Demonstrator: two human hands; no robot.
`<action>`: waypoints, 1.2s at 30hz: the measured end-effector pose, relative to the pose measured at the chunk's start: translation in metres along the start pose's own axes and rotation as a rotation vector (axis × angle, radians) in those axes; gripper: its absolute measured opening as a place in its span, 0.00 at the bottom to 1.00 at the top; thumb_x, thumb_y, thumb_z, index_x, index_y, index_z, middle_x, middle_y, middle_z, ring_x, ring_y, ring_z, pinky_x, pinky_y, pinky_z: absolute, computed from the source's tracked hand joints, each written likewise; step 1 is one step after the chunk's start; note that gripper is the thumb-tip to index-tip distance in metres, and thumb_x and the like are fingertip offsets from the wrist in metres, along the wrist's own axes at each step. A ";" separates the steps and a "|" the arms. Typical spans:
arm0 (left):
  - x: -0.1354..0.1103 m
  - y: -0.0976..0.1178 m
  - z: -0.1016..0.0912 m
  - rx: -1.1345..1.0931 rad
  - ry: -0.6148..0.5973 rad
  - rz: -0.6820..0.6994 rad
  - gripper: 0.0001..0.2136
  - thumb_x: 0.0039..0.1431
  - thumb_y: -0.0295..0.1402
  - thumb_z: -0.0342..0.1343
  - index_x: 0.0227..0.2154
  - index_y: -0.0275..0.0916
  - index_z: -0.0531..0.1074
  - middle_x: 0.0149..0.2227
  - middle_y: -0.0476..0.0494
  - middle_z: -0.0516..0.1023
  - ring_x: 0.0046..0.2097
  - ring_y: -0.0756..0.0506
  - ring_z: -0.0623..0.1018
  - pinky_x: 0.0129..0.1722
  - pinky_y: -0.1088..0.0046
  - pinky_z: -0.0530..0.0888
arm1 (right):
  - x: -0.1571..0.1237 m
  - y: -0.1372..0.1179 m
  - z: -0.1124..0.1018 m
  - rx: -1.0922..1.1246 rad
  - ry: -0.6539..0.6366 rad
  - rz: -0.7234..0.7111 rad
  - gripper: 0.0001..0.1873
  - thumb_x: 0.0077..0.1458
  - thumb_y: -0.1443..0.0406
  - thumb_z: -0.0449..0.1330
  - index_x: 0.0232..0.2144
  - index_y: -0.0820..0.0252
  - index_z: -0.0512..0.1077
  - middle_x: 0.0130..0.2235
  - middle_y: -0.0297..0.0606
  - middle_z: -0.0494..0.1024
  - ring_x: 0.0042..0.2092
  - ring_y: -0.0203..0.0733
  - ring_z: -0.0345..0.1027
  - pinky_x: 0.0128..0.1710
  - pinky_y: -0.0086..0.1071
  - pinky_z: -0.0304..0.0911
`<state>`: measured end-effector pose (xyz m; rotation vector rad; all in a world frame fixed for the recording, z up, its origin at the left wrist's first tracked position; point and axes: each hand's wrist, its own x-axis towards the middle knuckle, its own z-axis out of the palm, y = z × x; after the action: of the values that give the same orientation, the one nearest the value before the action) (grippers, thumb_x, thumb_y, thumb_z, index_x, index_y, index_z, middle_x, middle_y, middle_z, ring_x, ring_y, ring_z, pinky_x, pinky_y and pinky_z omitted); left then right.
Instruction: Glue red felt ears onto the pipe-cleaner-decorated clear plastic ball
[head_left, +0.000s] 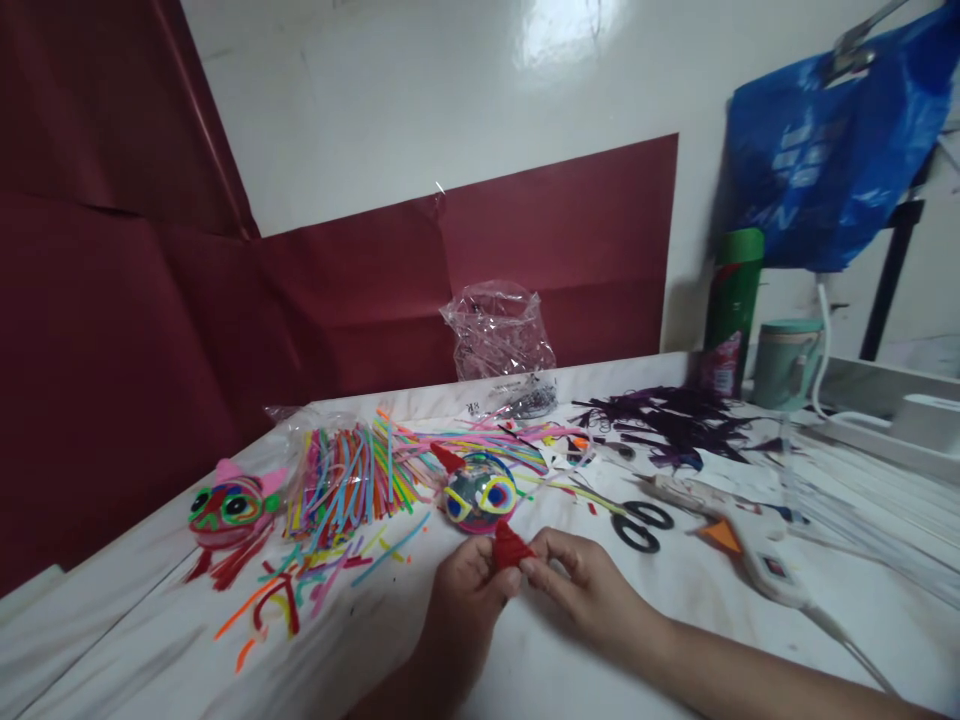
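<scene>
Between my two hands is a small red fuzzy triangle (510,548), which looks made of pipe cleaner. My left hand (469,590) pinches its left side, and my right hand (574,575) pinches its lower right corner. Just behind it sits a clear round ornament (476,490) with big yellow-rimmed eyes. A similar red triangle (448,457) stands at that ornament's upper left. Over on the left lies a finished-looking pink and red fuzzy face (231,508) with green-rimmed eyes.
Colourful pipe cleaners (349,480) lie behind, with cut scraps (281,600) in front. Black-handled scissors (641,525) and a glue gun (757,550) with a cord are at right. Purple strips (675,420), a mug (787,365) and a green can (735,300) stand farther back.
</scene>
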<state>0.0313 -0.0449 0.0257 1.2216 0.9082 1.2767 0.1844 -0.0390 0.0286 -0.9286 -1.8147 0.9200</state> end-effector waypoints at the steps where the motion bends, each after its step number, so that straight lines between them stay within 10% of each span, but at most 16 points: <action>1: -0.001 0.002 0.000 0.027 0.004 -0.008 0.05 0.39 0.28 0.59 0.20 0.36 0.68 0.19 0.54 0.69 0.24 0.52 0.64 0.27 0.76 0.59 | 0.000 0.000 0.000 -0.003 -0.008 0.010 0.14 0.55 0.58 0.52 0.23 0.60 0.66 0.24 0.34 0.69 0.28 0.38 0.62 0.30 0.29 0.58; 15: 0.002 0.015 -0.010 0.254 -0.032 -0.102 0.05 0.42 0.32 0.61 0.22 0.35 0.73 0.21 0.50 0.73 0.27 0.49 0.68 0.29 0.75 0.63 | 0.006 -0.001 -0.007 0.073 -0.104 0.107 0.11 0.52 0.61 0.54 0.21 0.59 0.61 0.21 0.28 0.60 0.25 0.34 0.53 0.26 0.27 0.52; 21: 0.014 0.003 -0.013 0.027 0.090 -0.225 0.10 0.34 0.33 0.66 0.15 0.35 0.70 0.15 0.52 0.67 0.21 0.53 0.64 0.23 0.76 0.60 | 0.013 -0.008 -0.019 0.156 -0.083 0.037 0.12 0.53 0.57 0.55 0.27 0.60 0.68 0.25 0.31 0.69 0.29 0.36 0.61 0.30 0.29 0.58; 28: 0.018 0.025 -0.004 -0.343 0.184 -0.350 0.16 0.31 0.30 0.71 0.19 0.35 0.67 0.19 0.56 0.66 0.20 0.56 0.62 0.21 0.78 0.61 | 0.041 -0.030 -0.094 -0.319 0.072 0.025 0.11 0.55 0.61 0.51 0.29 0.61 0.70 0.27 0.37 0.75 0.29 0.38 0.67 0.29 0.28 0.60; 32: 0.012 0.016 -0.004 -0.367 0.196 -0.377 0.15 0.31 0.30 0.71 0.20 0.34 0.68 0.19 0.55 0.65 0.21 0.56 0.63 0.21 0.78 0.62 | 0.030 -0.004 -0.125 -0.911 -0.081 0.181 0.11 0.53 0.69 0.52 0.23 0.60 0.70 0.24 0.38 0.74 0.25 0.38 0.66 0.26 0.28 0.55; 36: 0.010 0.012 -0.003 -0.321 0.179 -0.365 0.16 0.31 0.34 0.71 0.22 0.33 0.72 0.19 0.55 0.65 0.22 0.56 0.62 0.21 0.78 0.63 | 0.004 0.033 -0.130 -1.004 -0.100 0.230 0.09 0.51 0.71 0.54 0.23 0.61 0.72 0.28 0.44 0.76 0.30 0.43 0.69 0.29 0.30 0.57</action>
<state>0.0272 -0.0363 0.0381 0.6635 0.9587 1.1896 0.3093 0.0072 0.0465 -1.7386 -2.3069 0.1081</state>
